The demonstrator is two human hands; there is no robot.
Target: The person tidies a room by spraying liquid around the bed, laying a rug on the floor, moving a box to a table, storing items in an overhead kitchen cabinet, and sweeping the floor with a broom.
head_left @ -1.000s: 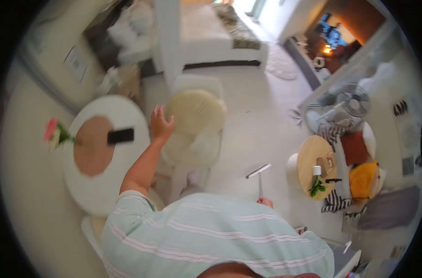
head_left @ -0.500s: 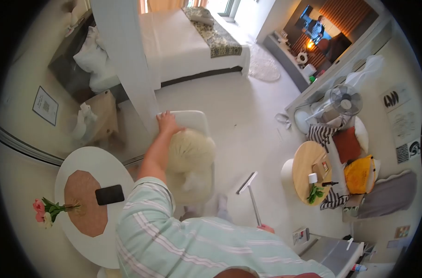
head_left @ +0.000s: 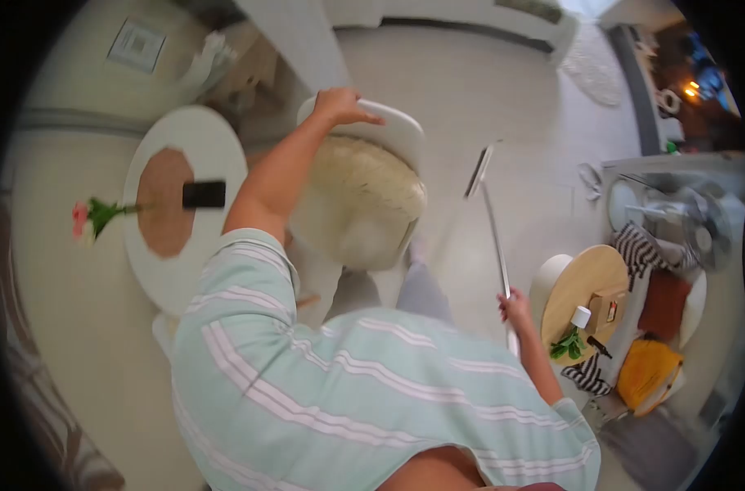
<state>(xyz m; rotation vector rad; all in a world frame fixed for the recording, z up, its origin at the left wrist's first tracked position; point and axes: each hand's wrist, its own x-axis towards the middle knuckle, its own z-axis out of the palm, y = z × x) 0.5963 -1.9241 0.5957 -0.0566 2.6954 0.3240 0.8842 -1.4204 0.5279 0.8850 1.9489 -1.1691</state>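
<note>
My left hand [head_left: 341,108] is closed over the top of the backrest of a white chair [head_left: 405,129]. On the chair, a cream fluffy cushion [head_left: 371,173] leans toward the backrest. My right hand [head_left: 515,309] grips the long thin handle of a flat mop [head_left: 493,219]. The mop's narrow head [head_left: 478,173] rests on the floor, to the right of the chair. My legs [head_left: 421,288] stand just behind the chair.
On the left, a white oval table [head_left: 217,147] bears a black phone [head_left: 204,195] and flowers [head_left: 102,214]. To the right, a small wooden table [head_left: 564,282] stands beside a bench with a yellow bag [head_left: 646,375]. A bed [head_left: 487,23] and a fan [head_left: 704,235] are farther off.
My view has tilted down. The chair is tipped or turned, with my left hand still on its backrest. My right hand and the mop have come farther forward into view.
</note>
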